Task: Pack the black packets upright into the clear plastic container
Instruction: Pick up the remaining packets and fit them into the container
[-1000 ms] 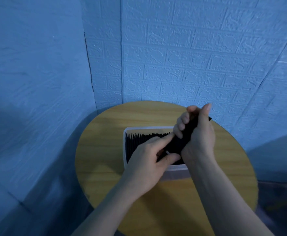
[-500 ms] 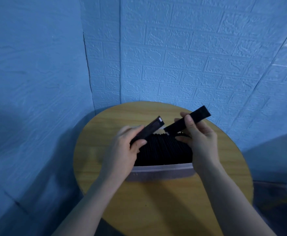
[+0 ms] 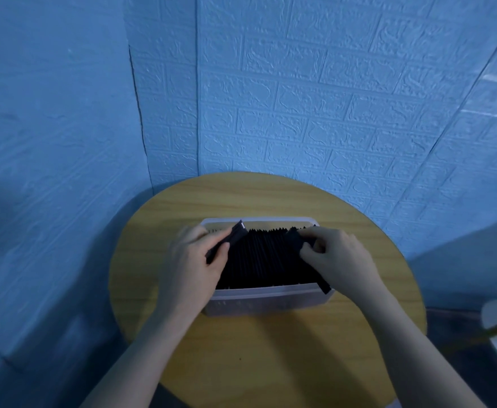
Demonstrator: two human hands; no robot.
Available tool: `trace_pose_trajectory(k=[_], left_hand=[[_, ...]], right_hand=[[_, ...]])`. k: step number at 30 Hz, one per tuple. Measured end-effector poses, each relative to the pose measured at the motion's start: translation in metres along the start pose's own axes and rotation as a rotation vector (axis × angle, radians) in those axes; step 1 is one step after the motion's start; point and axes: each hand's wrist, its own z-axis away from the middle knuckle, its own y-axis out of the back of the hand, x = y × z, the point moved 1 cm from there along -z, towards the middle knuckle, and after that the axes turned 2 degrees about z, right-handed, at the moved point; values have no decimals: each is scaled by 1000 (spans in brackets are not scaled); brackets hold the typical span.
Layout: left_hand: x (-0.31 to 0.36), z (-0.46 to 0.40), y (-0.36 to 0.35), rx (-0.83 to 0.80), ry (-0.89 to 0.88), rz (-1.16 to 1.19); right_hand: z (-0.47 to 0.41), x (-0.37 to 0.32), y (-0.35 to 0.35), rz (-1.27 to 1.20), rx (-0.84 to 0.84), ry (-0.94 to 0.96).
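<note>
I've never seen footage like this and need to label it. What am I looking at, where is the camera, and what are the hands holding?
There is no machine here: a person wears a camera on the head, looking down at their own two hands. A round wooden table stands in a corner of blue walls. On it is a clear plastic container, nearly full of black packets standing on edge. The left hand pinches one black packet at the container's left end. The right hand grips another packet at the right end.
</note>
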Motion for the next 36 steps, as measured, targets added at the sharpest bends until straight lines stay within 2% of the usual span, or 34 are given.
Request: trace_pose_trajectory(k=[4,15,22,28,36], left_hand=[[-3,4,0,-10,-83,-45],[-1,30,-7,37,38,200],[-1,30,-8,28,35,160],[-2,30,-7,16,42,151],[-5,30,-9,17,35,131]], right_hand=[[-3,-3,5,-4,-48,35],[7,-21,8,197,35,119],[-2,-29,-10,246,61,83],[11,-31,-7,184,-23,76],[6,-33,-14,259,-6,49]])
